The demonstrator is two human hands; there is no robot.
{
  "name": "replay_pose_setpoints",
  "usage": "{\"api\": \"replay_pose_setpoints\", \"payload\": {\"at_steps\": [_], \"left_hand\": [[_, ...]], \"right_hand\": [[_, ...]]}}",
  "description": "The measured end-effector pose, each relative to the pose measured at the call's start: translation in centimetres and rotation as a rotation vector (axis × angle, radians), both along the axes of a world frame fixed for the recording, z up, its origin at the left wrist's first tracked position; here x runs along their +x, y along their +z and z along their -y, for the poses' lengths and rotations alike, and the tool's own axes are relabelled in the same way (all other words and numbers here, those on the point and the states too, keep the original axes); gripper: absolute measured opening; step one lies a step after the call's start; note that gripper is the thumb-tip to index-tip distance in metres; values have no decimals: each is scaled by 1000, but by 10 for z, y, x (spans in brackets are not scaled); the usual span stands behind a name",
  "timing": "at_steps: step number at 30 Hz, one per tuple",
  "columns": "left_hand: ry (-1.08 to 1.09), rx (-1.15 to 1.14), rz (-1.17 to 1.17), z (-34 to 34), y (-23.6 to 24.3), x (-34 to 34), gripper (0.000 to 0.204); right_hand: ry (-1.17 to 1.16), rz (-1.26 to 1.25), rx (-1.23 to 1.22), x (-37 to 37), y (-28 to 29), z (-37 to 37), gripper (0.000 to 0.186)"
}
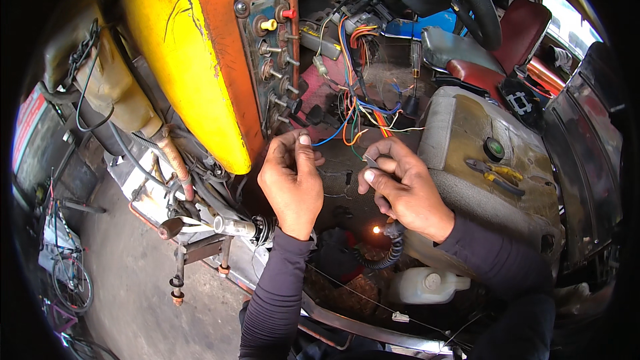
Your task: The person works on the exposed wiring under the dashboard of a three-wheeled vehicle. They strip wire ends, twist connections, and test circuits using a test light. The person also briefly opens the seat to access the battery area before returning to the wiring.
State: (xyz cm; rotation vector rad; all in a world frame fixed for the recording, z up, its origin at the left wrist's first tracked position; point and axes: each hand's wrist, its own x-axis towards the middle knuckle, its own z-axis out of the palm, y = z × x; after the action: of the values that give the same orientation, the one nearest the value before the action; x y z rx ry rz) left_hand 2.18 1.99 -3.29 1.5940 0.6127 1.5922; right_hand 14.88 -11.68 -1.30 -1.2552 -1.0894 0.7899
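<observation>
My left hand [293, 177] is closed in a pinch, thumb against forefinger, at the end of a blue wire [335, 135]. The wire runs back into a loose bundle of coloured wires [350, 97]. To its right, my right hand [407, 190] is also closed, with a small flat grey piece [369, 161] between thumb and forefinger; its kind is unclear. The hands are apart. A green wire [356, 153] and an orange wire [357, 139] end between them. Below the right hand, a small lit bulb [377, 230] glows beside a black corrugated tube [395, 248].
An orange panel with toggle switches [270, 60] stands at left, beside a yellow panel [170, 60]. On the worn grey seat [460, 153] at right lie yellow-handled pliers [497, 175]. A whitish plastic jug [430, 285] sits below. A steering wheel [477, 3] overhangs the top.
</observation>
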Motion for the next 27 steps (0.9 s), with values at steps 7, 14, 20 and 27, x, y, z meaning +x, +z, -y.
{"api": "replay_pose_setpoints", "payload": {"at_steps": [7, 14, 20, 27], "left_hand": [[-15, -5, 21, -1, -2, -1, 13], [-14, -8, 11, 0, -1, 1, 14], [-22, -5, 27, 1, 1, -3, 16], [-14, 0, 8, 0, -2, 0, 14]], "right_hand": [[22, -52, 2, -1, 2, 2, 22], [16, -22, 2, 1, 1, 2, 21], [17, 33, 18, 1, -3, -1, 20], [34, 3, 17, 1, -3, 0, 20]]}}
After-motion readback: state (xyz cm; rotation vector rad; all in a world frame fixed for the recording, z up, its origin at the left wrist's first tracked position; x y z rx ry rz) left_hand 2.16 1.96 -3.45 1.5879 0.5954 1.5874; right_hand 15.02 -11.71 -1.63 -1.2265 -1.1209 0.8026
